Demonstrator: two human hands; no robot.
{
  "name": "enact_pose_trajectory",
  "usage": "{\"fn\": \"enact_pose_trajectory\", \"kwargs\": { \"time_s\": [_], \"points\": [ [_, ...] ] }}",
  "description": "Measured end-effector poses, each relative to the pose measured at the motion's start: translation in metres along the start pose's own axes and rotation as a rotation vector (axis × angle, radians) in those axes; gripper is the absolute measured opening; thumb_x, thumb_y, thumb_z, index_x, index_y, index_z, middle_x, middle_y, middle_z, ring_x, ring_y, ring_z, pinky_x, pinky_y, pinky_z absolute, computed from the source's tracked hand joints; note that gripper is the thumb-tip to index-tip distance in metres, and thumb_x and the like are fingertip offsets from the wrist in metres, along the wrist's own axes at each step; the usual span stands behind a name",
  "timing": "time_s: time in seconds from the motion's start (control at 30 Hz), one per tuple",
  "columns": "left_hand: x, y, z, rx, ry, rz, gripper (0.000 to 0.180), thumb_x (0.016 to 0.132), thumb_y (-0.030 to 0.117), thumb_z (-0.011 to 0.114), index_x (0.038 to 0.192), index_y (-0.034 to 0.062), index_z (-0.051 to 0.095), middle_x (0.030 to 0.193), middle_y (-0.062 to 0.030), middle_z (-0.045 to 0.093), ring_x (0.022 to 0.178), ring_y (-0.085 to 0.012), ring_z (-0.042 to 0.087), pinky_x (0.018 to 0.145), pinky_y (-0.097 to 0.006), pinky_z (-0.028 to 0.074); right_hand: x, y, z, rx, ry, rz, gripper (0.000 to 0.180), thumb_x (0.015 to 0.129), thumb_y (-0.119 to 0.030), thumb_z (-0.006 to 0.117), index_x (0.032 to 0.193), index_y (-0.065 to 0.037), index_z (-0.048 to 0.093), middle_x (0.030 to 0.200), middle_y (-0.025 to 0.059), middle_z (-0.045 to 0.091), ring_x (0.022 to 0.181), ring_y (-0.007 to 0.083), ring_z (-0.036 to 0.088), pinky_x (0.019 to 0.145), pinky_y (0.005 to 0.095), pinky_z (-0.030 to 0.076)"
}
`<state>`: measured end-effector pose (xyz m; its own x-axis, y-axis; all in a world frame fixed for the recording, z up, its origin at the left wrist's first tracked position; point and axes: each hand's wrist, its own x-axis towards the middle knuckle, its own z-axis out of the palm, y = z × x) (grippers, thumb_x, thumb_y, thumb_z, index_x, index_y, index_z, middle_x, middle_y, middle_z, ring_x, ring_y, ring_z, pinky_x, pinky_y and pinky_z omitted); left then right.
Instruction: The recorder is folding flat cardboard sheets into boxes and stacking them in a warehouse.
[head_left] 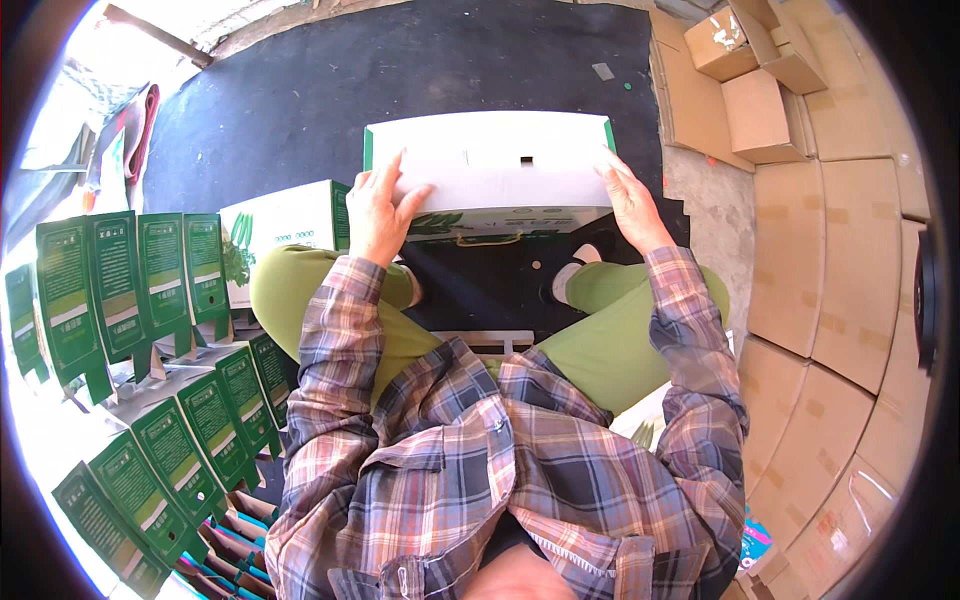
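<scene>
In front of me, beyond my knees, is a white carton (pixel 490 160) with green edges at both ends. Its upper panel faces me and has a small dark slot. The near side carries a printed green vegetable picture and a yellow carrying handle (pixel 489 239). My left hand (pixel 380 207) rests on the carton's left part, thumb spread from the fingers. At the right end, my right hand (pixel 632 205) lies along the edge with fingers stretched out. Parts of the fingertips on both hands are hard to make out against the bright white.
Another white carton with vegetable print (pixel 285 225) stands beside my left knee. Green printed carton pieces (pixel 120 285) stand in rows at my left. Brown cardboard boxes (pixel 785 250) are stacked along the right, with opened ones (pixel 765 110) at the far right. A black mat (pixel 480 60) covers the floor.
</scene>
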<state>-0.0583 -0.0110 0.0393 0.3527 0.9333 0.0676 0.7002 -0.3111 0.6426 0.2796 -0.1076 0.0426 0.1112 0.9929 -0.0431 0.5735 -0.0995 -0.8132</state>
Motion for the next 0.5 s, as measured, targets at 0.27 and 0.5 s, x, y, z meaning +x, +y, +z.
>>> {"fn": "enact_pose_trajectory", "kwargs": {
  "time_s": [0.27, 0.5],
  "points": [
    [-0.005, -0.004, 0.013, 0.352, 0.021, 0.241, 0.049, 0.074, 0.035, 0.069, 0.120, 0.0241, 0.056, 0.129, 0.0008, 0.048, 0.121, -0.0272, 0.038, 0.092, -0.059, 0.029, -0.011, -0.045, 0.015, -0.536, 0.003, -0.048, 0.066, 0.069, -0.024, 0.073, 0.130, -0.025, 0.045, 0.139, 0.0053, 0.035, 0.093, 0.0322, 0.052, 0.088, 0.0387, 0.045],
    [-0.010, 0.007, 0.007, 0.466, -0.130, 0.221, 0.052, 0.068, 0.047, 0.069, 0.114, 0.0221, 0.059, 0.125, 0.0016, 0.051, 0.120, -0.0232, 0.039, 0.091, -0.062, 0.029, -0.014, -0.043, 0.013, -0.573, -0.080, -0.036, 0.058, 0.066, -0.019, 0.076, 0.120, -0.021, 0.056, 0.137, 0.0075, 0.038, 0.098, 0.0328, 0.051, 0.089, 0.0403, 0.045]
  ]
}}
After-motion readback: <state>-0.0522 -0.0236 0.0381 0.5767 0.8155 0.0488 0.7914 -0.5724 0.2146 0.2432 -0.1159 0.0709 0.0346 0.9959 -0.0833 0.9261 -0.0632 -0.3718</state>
